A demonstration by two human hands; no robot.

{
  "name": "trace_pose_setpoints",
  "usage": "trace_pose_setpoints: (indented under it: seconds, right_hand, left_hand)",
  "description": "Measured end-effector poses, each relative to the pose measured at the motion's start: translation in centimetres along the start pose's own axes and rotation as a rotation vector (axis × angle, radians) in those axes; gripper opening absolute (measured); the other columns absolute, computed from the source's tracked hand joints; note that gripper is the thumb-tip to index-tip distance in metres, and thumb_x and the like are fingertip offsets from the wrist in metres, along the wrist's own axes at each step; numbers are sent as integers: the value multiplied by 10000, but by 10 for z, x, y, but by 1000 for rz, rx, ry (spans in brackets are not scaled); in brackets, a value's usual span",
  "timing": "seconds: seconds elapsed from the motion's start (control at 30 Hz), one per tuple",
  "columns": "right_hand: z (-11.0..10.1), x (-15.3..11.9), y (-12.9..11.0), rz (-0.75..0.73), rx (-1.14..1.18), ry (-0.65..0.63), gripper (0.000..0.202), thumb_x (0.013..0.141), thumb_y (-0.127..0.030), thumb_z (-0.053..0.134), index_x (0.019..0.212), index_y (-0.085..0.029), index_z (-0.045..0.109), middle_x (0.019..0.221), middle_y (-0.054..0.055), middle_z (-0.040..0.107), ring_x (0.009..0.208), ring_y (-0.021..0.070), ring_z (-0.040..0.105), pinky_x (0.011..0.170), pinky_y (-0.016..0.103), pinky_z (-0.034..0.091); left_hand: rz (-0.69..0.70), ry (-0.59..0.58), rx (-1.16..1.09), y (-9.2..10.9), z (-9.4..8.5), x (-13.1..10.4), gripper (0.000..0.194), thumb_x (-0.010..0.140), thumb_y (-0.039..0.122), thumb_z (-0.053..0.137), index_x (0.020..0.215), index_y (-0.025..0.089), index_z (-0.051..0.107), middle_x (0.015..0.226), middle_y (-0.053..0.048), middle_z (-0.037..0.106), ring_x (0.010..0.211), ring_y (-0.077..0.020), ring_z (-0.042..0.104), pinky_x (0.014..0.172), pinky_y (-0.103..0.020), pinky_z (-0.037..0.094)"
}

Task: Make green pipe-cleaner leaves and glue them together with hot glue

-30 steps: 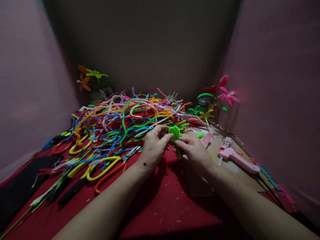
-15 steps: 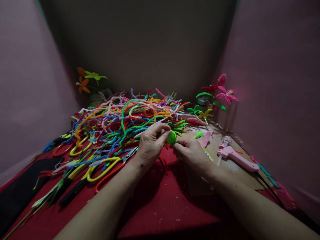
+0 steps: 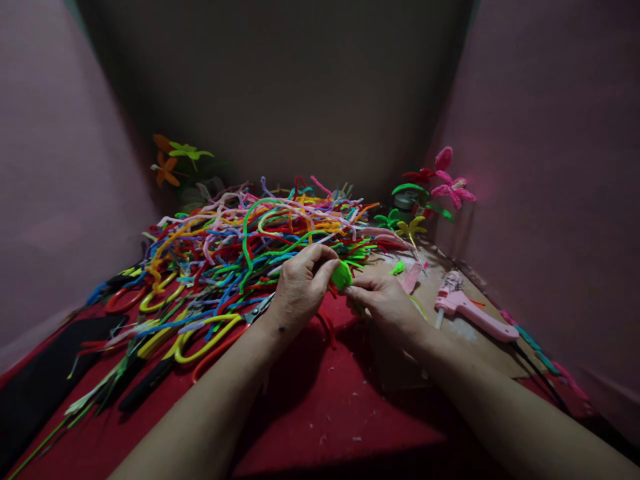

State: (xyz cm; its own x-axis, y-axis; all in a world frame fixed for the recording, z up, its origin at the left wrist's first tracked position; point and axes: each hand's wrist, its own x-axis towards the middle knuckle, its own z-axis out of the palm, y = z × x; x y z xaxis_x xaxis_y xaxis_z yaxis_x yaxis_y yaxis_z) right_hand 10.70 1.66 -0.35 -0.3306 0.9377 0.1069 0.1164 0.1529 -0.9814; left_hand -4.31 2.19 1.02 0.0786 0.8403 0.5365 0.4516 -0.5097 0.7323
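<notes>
A small bright green fuzzy piece (image 3: 343, 275) is held between my two hands, above the red tabletop. My left hand (image 3: 306, 280) pinches its upper left edge with thumb and forefinger. The fingertips of my right hand (image 3: 383, 300) are closed on its lower right edge, and the other right fingers are partly hidden beneath. Just behind the hands lies a big tangled heap of coloured fuzzy stems (image 3: 270, 227), with a bundle of bright green ends close to the piece.
Scissors with yellow and red handles (image 3: 207, 339) lie at the left on the red cloth (image 3: 320, 413). A pink glue gun (image 3: 475, 315) rests on a brown board (image 3: 450, 347) at the right. Fuzzy flowers (image 3: 454, 189) stand at the back right, others (image 3: 167, 169) at the back left.
The green piece has shifted and turned slightly, showing more of its face. Both hands have moved only a little and still hold it.
</notes>
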Motion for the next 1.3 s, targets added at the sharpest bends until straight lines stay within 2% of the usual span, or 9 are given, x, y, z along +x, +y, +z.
trace_pose_setpoints:
  seconds: [0.1, 0.27, 0.47, 0.57, 0.67, 0.73, 0.9, 1.13, 1.3]
  right_hand:
    - [0, 0, -2, 5, 111, 4, 180, 699, -222, 555, 540, -138, 541, 503, -21, 495, 471, 77, 420, 471, 221, 310]
    - [2, 1, -1, -3, 254, 115, 99, 677, -220, 599, 745, -165, 554, 521, -42, 538, 447, 88, 464, 461, 224, 355]
    - [1, 2, 7, -18, 269, 90, 60, 687, -201, 589, 703, -153, 557, 555, -32, 546, 469, 74, 467, 474, 214, 352]
    - [0, 3, 7, -21, 255, 105, 53, 686, -195, 587, 690, -148, 563, 560, -30, 546, 473, 74, 471, 476, 215, 353]
    - [-1, 4, 4, -31, 243, 158, 69, 688, -206, 589, 685, -145, 559, 550, -30, 542, 469, 80, 480, 473, 219, 359]
    - [-1, 4, 3, -35, 263, 193, 79, 688, -212, 592, 690, -143, 553, 537, -32, 534, 460, 84, 481, 468, 221, 360]
    - [-1, 4, 4, -50, 276, 185, 105, 700, -237, 595, 700, -143, 547, 539, -30, 530, 465, 84, 473, 458, 217, 359]
    - [2, 0, 4, -98, 93, 206, 123, 753, -256, 540, 720, -141, 571, 567, -24, 524, 484, 80, 450, 455, 208, 348]
    - [1, 1, 5, -57, 157, 178, 101, 725, -232, 549, 691, -142, 579, 571, -24, 530, 471, 73, 444, 462, 209, 358]
  left_hand:
    - [13, 27, -6, -1, 0, 1, 99, 779, 245, 507, 775, 172, 574, 625, 11, 563, 529, -94, 493, 507, -203, 389]
    - [16, 70, -15, -2, 1, -1, 86, 780, 235, 511, 793, 180, 576, 594, 16, 554, 514, -97, 501, 493, -203, 393]
    - [46, 83, -30, 0, 5, -4, 76, 778, 234, 523, 779, 176, 573, 681, -3, 566, 564, -97, 522, 525, -204, 414]
    - [29, 93, -107, 2, 6, -4, 143, 771, 236, 539, 905, 190, 563, 698, 14, 545, 546, -80, 505, 518, -195, 414]
    - [-65, 113, -262, 5, 9, -3, 356, 732, 246, 592, 1062, 208, 463, 674, 48, 523, 483, -61, 485, 476, -182, 407]
    - [-184, 117, -360, 7, 9, -2, 372, 691, 247, 631, 1011, 192, 449, 627, 65, 514, 422, -50, 461, 425, -172, 388]
    - [-518, -156, -410, 12, 10, -3, 134, 725, 254, 568, 727, 141, 497, 448, 50, 497, 299, -52, 390, 308, -165, 288]
    - [-514, -161, -487, 13, 14, -6, 91, 725, 218, 550, 698, 134, 528, 443, 38, 516, 319, -61, 401, 299, -170, 339]
    - [-524, -124, -494, 15, 16, -7, 83, 721, 203, 548, 692, 127, 533, 419, 41, 503, 308, -59, 389, 291, -168, 338]
